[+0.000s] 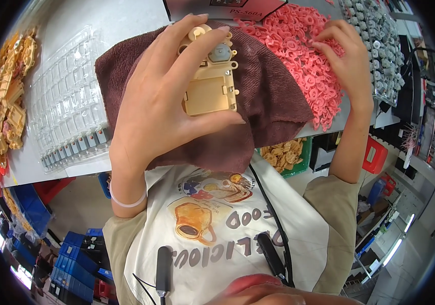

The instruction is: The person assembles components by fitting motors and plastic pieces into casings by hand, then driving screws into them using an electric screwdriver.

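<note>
My left hand (161, 91) grips a cream plastic housing (210, 94) by its edges, fingers over the far end and thumb along the near edge. The housing has a rectangular recess, small screw lugs and a grey piece (221, 52) set into its upper part. It is held over a dark brown cloth (273, 91) at the table's front edge. To the right, my right hand (349, 56) is at a heap of small pink plastic parts (298, 56), thumb and forefinger pinched together at the fingertips. Whatever they hold is too small to make out.
Left of the cloth lies a clear blister tray (67, 96) with several grey pieces in its near row. More cream housings (11, 107) are heaped at the far left. A pink box (227, 9) stands behind; grey parts (380, 46) fill a tray at right. Below sits a green bin (304, 160).
</note>
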### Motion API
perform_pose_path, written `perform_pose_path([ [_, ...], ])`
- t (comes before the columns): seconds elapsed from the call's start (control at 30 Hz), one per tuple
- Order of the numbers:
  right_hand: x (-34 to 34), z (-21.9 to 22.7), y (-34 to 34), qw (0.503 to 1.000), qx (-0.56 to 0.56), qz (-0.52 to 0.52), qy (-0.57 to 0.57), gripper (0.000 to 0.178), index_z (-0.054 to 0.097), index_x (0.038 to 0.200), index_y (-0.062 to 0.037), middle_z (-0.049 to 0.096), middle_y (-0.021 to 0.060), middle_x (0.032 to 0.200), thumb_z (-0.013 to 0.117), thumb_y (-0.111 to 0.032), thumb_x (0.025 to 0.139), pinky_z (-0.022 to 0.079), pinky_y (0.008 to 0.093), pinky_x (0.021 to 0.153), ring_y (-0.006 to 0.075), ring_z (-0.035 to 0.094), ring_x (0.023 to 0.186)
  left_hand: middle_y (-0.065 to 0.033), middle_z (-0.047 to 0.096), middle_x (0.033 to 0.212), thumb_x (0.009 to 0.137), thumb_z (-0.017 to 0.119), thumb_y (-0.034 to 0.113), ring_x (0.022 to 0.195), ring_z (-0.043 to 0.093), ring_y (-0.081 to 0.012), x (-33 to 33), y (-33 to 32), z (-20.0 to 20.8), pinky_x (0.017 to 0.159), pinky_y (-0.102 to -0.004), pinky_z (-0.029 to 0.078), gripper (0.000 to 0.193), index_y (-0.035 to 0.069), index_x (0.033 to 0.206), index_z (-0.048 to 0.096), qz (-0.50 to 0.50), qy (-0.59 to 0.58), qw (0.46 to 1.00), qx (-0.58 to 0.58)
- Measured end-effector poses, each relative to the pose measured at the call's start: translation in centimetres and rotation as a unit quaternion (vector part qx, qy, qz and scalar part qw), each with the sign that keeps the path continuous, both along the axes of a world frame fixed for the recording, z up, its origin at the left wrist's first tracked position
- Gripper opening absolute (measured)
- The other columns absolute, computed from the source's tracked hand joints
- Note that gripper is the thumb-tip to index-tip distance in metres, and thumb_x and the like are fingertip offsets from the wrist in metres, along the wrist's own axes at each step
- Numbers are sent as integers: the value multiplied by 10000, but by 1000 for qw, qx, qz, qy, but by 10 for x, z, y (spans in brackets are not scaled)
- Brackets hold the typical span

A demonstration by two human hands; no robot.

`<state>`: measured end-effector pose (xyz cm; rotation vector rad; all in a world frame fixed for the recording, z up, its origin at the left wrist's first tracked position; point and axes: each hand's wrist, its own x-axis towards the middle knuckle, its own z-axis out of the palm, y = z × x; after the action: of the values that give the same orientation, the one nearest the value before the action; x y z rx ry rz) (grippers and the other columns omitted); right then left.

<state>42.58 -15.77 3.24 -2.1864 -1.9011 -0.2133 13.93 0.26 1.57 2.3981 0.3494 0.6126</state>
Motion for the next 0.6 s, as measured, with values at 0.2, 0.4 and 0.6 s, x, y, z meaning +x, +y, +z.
perform_pose_path([
  [0.2, 2, 14, -5, 973, 57, -56, 215, 115, 665, 918, 2, 680, 42, 870, 718, -69, 845, 488, 273, 774, 122, 633, 808, -162, 513, 1399, 531, 921, 365, 1207, 580, -339, 2, 2, 0, 982, -414, 490, 984, 68, 1381, 526, -8, -22, 1000, -12],
  [0.4, 6, -1, -8, 882, 123, -112, 441, 91, 688, 916, 10, 704, 40, 854, 708, -70, 878, 488, 224, 731, 90, 627, 766, -164, 517, 1396, 534, 920, 374, 1210, 578, -341, 2, 2, -2, 993, -415, 484, 979, 69, 1376, 527, -3, -26, 1000, -13],
  [0.6, 5, 6, 9, 956, 39, -156, 247, 107, 697, 942, 14, 699, 52, 811, 699, -66, 870, 487, 233, 690, 94, 637, 751, -158, 521, 1394, 536, 920, 375, 1208, 579, -340, 2, 3, -2, 993, -415, 484, 977, 71, 1377, 527, -7, -32, 999, -11],
])
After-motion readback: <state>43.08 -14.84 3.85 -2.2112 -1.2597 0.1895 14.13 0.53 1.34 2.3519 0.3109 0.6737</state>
